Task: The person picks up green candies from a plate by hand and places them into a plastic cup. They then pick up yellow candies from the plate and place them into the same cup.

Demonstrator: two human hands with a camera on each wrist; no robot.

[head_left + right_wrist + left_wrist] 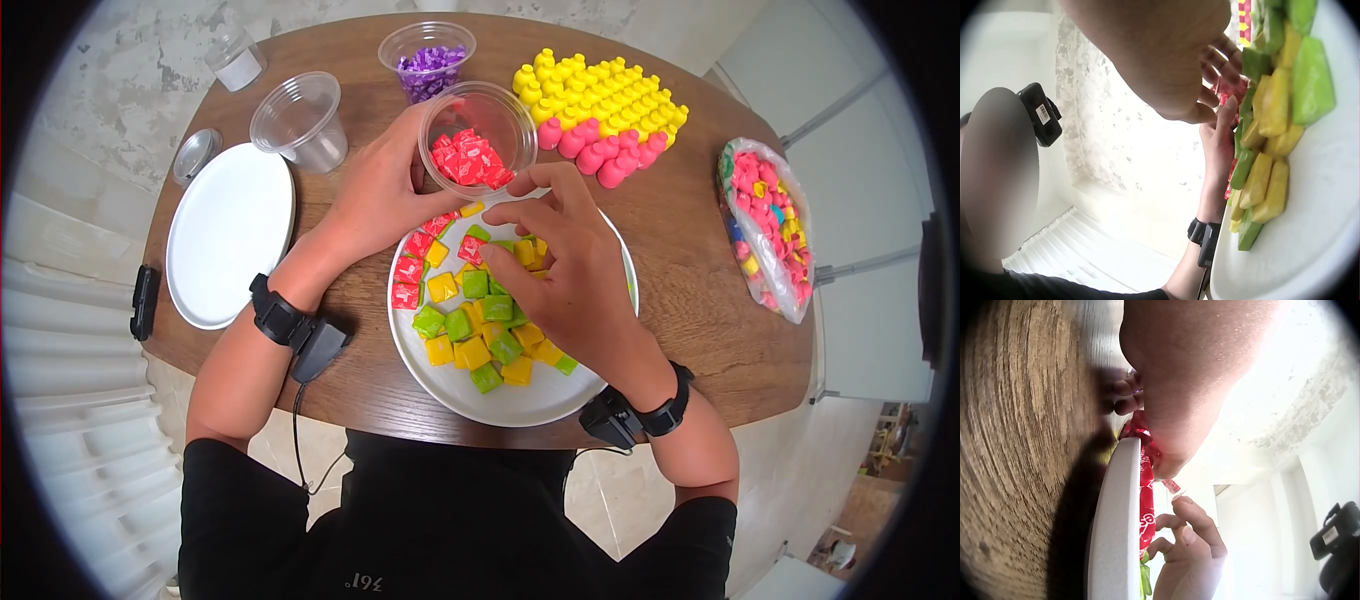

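Note:
My left hand [385, 185] grips a clear plastic cup [478, 140] holding red wrapped pieces [468, 158], tilted over the far side of a round white plate [440, 385]. Beside the cup's near rim, my right hand [570, 270] has its fingers bent and apart, with no piece visible between them. Green, yellow and red pieces lie on the plate, the red ones [407, 269] along its left side. In the left wrist view the right hand [1191, 556] is near a small red piece [1171, 486]; the right wrist view shows green and yellow pieces [1274, 103] close by.
An oval white plate [230, 235] and an empty clear cup [300, 120] stand left. Behind are a cup of purple pieces [432, 65] and rows of yellow and pink bottles [600, 95]. A bag of colourful pieces [768, 230] lies right, near the table's edge.

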